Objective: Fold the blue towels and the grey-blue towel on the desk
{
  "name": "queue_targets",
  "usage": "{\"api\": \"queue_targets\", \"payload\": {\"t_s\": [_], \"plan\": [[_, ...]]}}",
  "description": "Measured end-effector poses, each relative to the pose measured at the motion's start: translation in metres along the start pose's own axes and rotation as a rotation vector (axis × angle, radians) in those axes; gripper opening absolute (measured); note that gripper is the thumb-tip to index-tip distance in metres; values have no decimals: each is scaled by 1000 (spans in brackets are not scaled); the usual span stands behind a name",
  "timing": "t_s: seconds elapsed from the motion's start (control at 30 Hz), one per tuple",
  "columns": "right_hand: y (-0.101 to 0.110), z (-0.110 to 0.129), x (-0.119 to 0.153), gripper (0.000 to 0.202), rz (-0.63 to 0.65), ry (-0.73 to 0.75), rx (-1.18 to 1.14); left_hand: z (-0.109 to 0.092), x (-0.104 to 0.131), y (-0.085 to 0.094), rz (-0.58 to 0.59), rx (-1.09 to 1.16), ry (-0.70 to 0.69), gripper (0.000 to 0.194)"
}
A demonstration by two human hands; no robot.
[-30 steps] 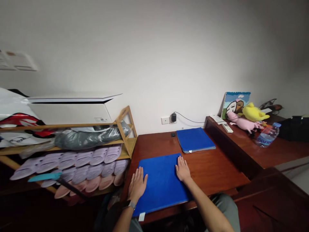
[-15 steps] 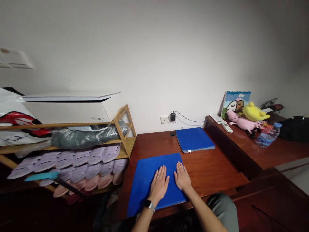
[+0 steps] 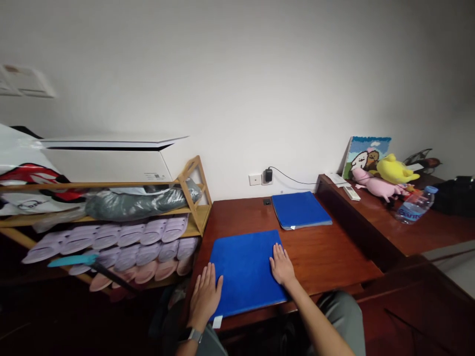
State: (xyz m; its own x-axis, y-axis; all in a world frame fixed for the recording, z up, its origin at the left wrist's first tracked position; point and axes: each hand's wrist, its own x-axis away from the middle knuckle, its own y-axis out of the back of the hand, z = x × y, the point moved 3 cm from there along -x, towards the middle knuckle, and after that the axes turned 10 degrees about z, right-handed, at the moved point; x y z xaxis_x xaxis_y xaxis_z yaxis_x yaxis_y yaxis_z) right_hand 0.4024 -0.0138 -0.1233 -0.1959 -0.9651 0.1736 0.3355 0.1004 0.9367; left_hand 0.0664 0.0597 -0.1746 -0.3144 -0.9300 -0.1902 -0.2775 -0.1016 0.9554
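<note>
A flat blue cloth mat (image 3: 245, 272) lies on the reddish-brown wooden desk (image 3: 315, 262), with a white tag at its near left corner. My left hand (image 3: 206, 291), a watch on its wrist, lies flat at the mat's left edge with the fingers stretched out. On the right edge of the mat rests my right hand (image 3: 282, 264), also flat, its fingers extended. Neither hand grips anything. Behind, a second blue mat (image 3: 301, 209), which looks folded or stacked, lies near the wall with a small white tag at its front.
At the left stands a wooden rack (image 3: 200, 217) with purple and pink slippers (image 3: 148, 252), a wrapped grey bundle and a white box (image 3: 111, 163). A higher desk at the right holds plush toys (image 3: 395, 170), a water bottle (image 3: 415, 205) and a remote (image 3: 351, 193). A plugged-in charger (image 3: 268, 174) trails a cable.
My left hand has slid left from the middle of the mat to its left edge. The mat's left side now lies straighter, and its white tag shows. My right hand has barely moved.
</note>
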Motion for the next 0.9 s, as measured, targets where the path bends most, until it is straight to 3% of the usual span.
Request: {"api": "queue_targets", "payload": {"t_s": [0.23, 0.33, 0.47, 0.53, 0.6, 0.8, 0.9], "plan": [[-32, -10, 34, 68, -111, 33, -18, -12, -5, 14, -67, 22, -40, 86], [-39, -13, 37, 67, -140, 46, -23, -52, -11, 22, -96, 29, -106, 79], [-39, -14, 36, 67, -173, 61, -36, -124, -19, 20, 4, 48, -294, 68], [-40, -15, 35, 67, -183, 64, -40, -135, -20, 16, 88, 45, -330, 66], [-42, -15, 35, 67, -193, 63, -37, -119, -16, 13, 153, 32, -288, 65], [-36, -13, 32, 68, -153, 42, -11, -8, 17, 27, 137, -4, -37, 65], [-29, -10, 40, 66, -139, 39, -6, 13, 27, 39, 119, 1, -20, 66]]}}
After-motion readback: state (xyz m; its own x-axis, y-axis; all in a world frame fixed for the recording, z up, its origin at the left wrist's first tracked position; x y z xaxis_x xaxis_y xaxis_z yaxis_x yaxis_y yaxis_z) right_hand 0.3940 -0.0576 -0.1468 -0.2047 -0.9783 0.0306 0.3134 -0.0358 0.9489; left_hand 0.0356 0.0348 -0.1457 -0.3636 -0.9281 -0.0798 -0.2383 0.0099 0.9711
